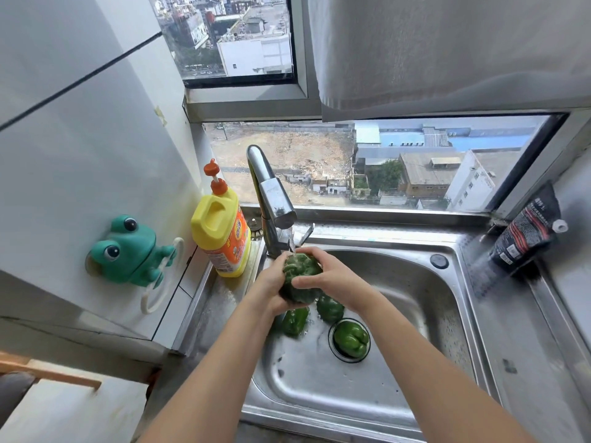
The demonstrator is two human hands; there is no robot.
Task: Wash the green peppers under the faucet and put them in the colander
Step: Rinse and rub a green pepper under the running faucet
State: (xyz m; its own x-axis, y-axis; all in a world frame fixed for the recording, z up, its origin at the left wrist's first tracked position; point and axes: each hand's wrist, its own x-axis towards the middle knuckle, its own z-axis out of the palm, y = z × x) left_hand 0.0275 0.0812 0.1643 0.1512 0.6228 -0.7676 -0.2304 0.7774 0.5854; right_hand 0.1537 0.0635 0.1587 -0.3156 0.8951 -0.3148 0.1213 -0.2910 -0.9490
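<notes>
– Green pepper (pixel 299 276), one, held under the faucet (pixel 271 193). Entry: water (pixel 291 243) runs from the spout and lands on its top.
– Which hand has it?
– Both. Left hand (pixel 271 282) cups it from the left and below, fingers curled round its side. Right hand (pixel 323 276) takes the right side, fingers curled over the top, thumb laid across the front. Both are clamped on it.
– Position relative to the sink (pixel 415 314)?
– Above the basin, back left corner, just in front of the faucet base. It is clear of the steel.
– Other peppers?
– Three, all on the basin floor below the hands. The left pepper (pixel 295 321) lies partly hidden under the left wrist. The middle pepper (pixel 330 309) is just beside it, partly hidden under the right wrist. The third pepper (pixel 351 338) sits in the drain (pixel 331 342), near the middle one but apart from it.
– Floor condition?
– Wet and glistening around the three.
– Surroundings?
– Yellow bottle (pixel 220 238) with an orange pump on the ledge, just left of the faucet. Green frog (pixel 128 251) fixed to the left wall, a white ring hanging from it. Black pouch (pixel 524 238) leaning in the back right corner. Window (pixel 383 161) behind the faucet, rooftops far below.
</notes>
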